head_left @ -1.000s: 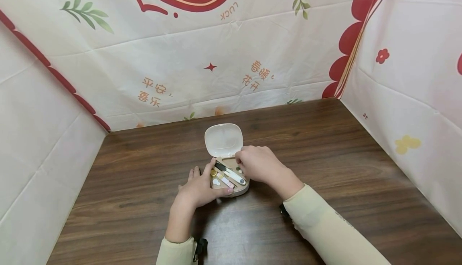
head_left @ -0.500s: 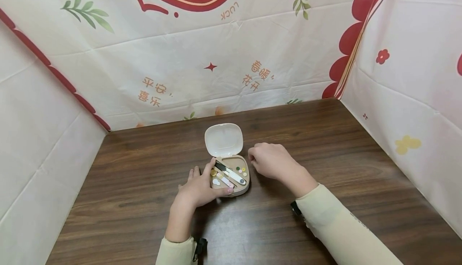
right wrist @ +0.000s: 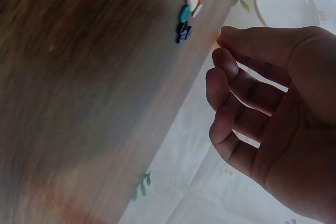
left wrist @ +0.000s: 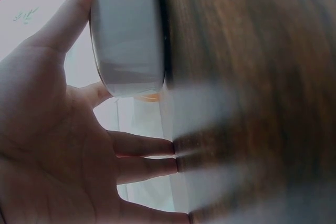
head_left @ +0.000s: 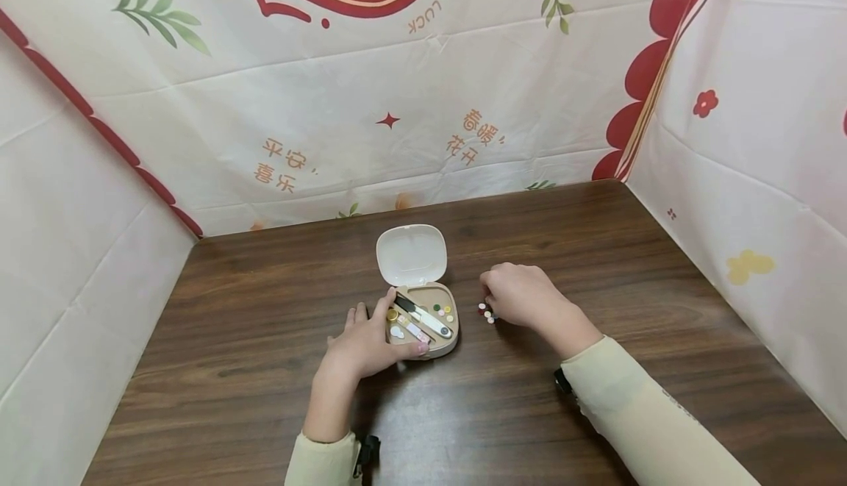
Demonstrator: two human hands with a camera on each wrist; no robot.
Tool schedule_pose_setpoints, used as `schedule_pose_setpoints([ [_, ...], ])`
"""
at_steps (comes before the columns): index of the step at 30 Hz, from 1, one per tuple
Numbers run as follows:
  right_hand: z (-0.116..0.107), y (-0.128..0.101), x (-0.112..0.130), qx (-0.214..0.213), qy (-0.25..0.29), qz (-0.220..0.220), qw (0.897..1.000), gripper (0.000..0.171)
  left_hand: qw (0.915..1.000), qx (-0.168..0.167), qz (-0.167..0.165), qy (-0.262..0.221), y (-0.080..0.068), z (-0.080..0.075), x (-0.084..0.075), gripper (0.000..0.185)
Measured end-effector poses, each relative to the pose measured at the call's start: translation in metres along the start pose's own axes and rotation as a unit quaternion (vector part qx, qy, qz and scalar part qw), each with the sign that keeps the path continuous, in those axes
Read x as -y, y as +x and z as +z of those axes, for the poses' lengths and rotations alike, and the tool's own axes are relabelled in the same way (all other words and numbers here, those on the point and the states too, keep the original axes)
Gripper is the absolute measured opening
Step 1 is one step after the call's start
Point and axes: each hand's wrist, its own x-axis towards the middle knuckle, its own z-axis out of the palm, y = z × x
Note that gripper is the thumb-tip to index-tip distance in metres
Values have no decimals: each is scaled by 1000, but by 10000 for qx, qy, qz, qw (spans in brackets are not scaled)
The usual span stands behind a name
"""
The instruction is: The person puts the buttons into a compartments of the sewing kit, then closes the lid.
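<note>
A small beige case (head_left: 433,346) lies on the wooden table (head_left: 265,339) with its white lid (head_left: 411,254) flipped up behind it. Inside are a black-and-white tool (head_left: 423,317), a gold cap (head_left: 392,316) and a few small coloured round pieces (head_left: 445,313). My left hand (head_left: 370,342) holds the case, index finger along its left side and thumb along its front; the left wrist view shows the case (left wrist: 126,35) against that hand (left wrist: 58,145), with the other fingers flat on the table. My right hand (head_left: 523,295) hovers loosely curled and empty, just right of a little cluster of coloured buttons (head_left: 487,315) on the table. The right wrist view shows the buttons (right wrist: 189,9) and the empty hand (right wrist: 262,103).
Printed cloth walls (head_left: 397,118) close in the table at the back, left and right. Bare wood lies to the left of the case, in front of it and at the far right (head_left: 662,309).
My right hand left the case, moved right across the table, and a small cluster of coloured buttons now lies beside it. The left hand and case have not moved.
</note>
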Motion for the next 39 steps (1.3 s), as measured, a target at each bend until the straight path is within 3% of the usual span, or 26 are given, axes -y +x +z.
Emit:
schedule_pose_setpoints([
  [17, 12, 3, -15, 249, 41, 133, 9996, 23, 10000, 4, -29, 56, 0, 0, 0, 114],
  [39, 18, 3, -16, 317, 15, 184, 9993, 34, 10000, -14, -9, 57, 0, -1, -1, 114],
])
